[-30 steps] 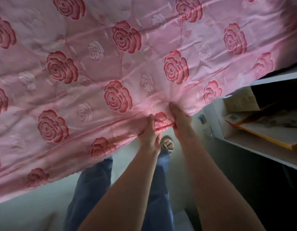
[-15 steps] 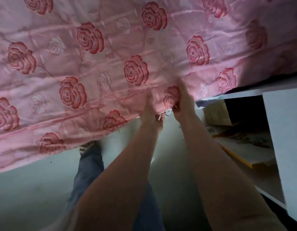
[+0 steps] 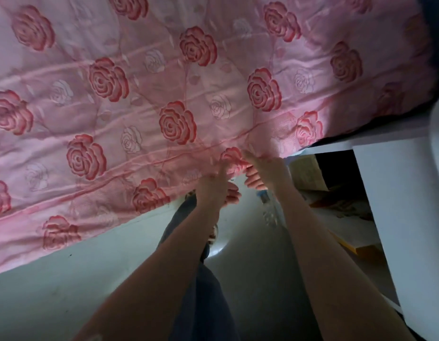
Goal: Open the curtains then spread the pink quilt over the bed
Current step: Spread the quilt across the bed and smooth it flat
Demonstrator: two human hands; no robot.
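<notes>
left grip (image 3: 214,187), right grip (image 3: 262,172), both pinching pink quilt (image 3: 164,94) edge, quilt spread beyond

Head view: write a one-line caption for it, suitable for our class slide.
Left hand and right hand pinch the rose-patterned pink quilt at its near edge, beside a white shelf.

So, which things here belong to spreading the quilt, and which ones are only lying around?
Belong to the job:
pink quilt
left hand and right hand, both pinching its near edge

Only lying around:
white shelf unit
cardboard box inside it
yellow-edged stack lower in it
</notes>
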